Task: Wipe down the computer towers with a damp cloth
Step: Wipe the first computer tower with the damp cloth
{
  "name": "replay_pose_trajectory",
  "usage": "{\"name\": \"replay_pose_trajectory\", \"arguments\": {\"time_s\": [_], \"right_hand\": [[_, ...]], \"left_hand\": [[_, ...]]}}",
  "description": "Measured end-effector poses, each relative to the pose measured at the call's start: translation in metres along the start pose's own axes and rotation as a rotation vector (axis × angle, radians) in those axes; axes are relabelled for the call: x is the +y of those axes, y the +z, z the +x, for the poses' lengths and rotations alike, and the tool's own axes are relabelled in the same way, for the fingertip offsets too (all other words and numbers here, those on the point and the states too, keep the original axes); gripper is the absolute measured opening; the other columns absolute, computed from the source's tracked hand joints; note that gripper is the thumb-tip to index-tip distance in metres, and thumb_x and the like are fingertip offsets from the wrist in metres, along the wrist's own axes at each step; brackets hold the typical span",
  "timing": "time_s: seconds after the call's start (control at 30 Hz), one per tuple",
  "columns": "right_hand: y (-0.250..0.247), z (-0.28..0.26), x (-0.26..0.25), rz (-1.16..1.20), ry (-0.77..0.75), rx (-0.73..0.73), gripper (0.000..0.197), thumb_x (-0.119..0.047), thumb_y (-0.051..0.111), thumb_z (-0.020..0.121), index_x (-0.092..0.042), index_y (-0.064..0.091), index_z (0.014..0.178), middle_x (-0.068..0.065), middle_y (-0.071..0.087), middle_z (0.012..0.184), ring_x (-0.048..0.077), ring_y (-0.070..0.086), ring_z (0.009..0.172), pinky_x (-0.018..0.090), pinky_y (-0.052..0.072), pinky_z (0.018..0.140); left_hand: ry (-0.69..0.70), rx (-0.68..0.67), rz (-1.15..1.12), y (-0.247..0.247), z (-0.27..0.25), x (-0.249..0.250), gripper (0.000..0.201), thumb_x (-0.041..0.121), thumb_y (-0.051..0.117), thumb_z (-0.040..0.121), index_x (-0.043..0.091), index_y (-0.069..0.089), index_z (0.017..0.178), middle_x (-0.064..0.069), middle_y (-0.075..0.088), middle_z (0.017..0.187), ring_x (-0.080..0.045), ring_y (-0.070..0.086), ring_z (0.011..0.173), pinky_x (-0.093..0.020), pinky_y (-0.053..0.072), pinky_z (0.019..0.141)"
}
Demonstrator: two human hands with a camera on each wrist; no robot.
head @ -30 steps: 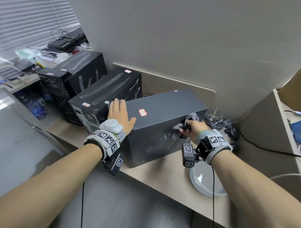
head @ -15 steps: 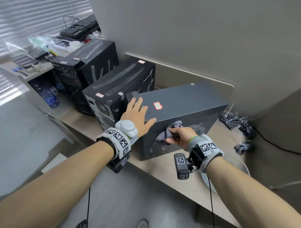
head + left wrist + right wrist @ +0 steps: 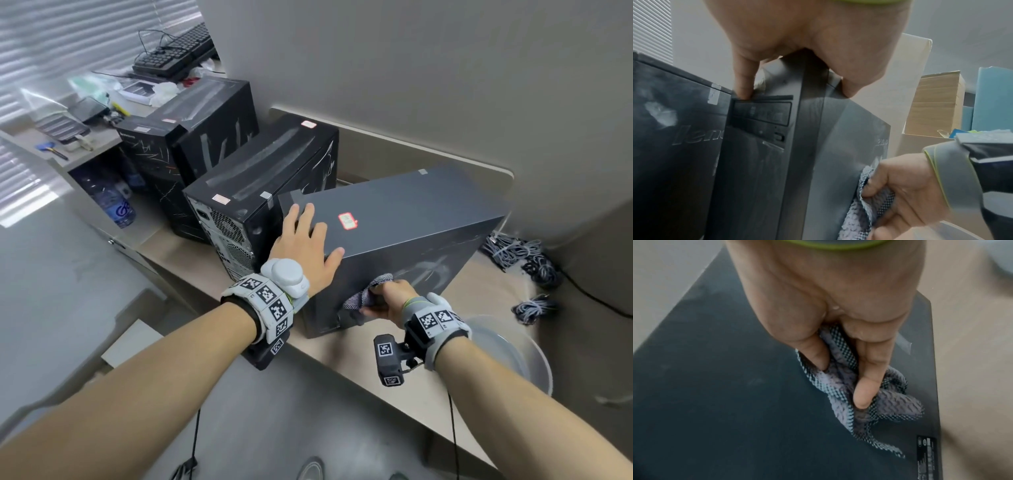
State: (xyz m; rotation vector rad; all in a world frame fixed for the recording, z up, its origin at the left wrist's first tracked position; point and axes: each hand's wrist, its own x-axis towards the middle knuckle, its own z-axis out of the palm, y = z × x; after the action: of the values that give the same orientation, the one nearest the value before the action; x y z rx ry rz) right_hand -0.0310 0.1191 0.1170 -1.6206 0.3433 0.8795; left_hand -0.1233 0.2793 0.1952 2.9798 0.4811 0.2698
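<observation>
Three black computer towers stand in a row on a beige counter (image 3: 404, 383). The nearest tower (image 3: 411, 219) is dark grey with a red sticker on top. My left hand (image 3: 305, 243) lies flat on its top near corner, fingers straight, the thumb over the side edge (image 3: 851, 71). My right hand (image 3: 388, 301) grips a bunched grey checked cloth (image 3: 363, 296) and presses it against the tower's side panel (image 3: 715, 386), low and toward the front; in the right wrist view the cloth (image 3: 840, 386) spreads under the fingers (image 3: 867, 381). The middle tower (image 3: 260, 185) and the far tower (image 3: 185, 137) show wipe streaks.
A pale round basin (image 3: 507, 349) sits on the counter just right of my right wrist. Coiled cables (image 3: 520, 253) lie behind the near tower by the wall. A keyboard (image 3: 174, 54) and desk clutter lie at the far left. Cardboard boxes (image 3: 937, 104) stand to the right.
My right hand has slid the cloth along the side panel from the back end toward the front and lower down. My left hand has stayed on the tower's top corner.
</observation>
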Motion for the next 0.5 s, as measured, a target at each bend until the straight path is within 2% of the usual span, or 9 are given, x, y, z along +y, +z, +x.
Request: {"name": "replay_pose_trajectory", "arguments": {"time_s": [0.07,0.13,0.27,0.4,0.5], "right_hand": [[-0.007,0.004,0.0,0.039,-0.002,-0.001,0.014,0.004,0.044,0.09,0.009,0.053,0.101,0.023,0.058,0.08,0.037,0.06,0.066,0.039,0.059,0.052],[-0.02,0.007,-0.005,0.08,-0.006,-0.011,0.015,0.005,0.042,0.089,0.007,0.053,0.099,0.022,0.059,0.085,0.036,0.06,0.071,0.041,0.059,0.057],[-0.063,0.015,-0.022,0.093,-0.047,0.051,0.008,0.005,0.046,0.091,0.001,0.053,0.092,0.019,0.058,0.083,0.03,0.061,0.071,0.044,0.059,0.063],[-0.089,0.023,-0.035,0.108,-0.045,0.144,0.013,0.005,0.053,0.089,0.007,0.053,0.103,0.024,0.058,0.078,0.035,0.06,0.065,0.049,0.057,0.053],[-0.073,0.012,-0.042,0.012,-0.046,-0.028,0.008,0.004,0.052,0.09,0.006,0.053,0.098,0.028,0.059,0.08,0.038,0.064,0.061,0.044,0.058,0.052]], "left_hand": [[-0.015,-0.011,0.01,-0.001,0.002,0.003,0.054,0.05,0.046,0.091,0.012,0.051,0.129,-0.009,0.025,0.156,-0.031,0.013,0.146,-0.044,0.049,0.094],[-0.073,-0.026,0.014,-0.003,0.006,0.011,0.05,0.044,0.048,0.089,0.012,0.051,0.128,-0.008,0.025,0.156,-0.029,0.014,0.145,-0.044,0.047,0.095],[-0.174,-0.056,0.064,-0.007,0.012,0.03,0.05,0.03,0.047,0.084,0.01,0.047,0.13,-0.009,0.025,0.155,-0.031,0.013,0.145,-0.044,0.043,0.098],[-0.235,-0.074,0.108,-0.007,0.014,0.038,0.053,0.027,0.046,0.084,0.01,0.042,0.134,-0.009,0.023,0.155,-0.031,0.012,0.145,-0.045,0.038,0.103],[-0.27,-0.094,0.138,-0.008,0.017,0.046,0.054,0.027,0.047,0.085,0.012,0.039,0.136,-0.009,0.021,0.156,-0.032,0.011,0.146,-0.05,0.027,0.111]]}}
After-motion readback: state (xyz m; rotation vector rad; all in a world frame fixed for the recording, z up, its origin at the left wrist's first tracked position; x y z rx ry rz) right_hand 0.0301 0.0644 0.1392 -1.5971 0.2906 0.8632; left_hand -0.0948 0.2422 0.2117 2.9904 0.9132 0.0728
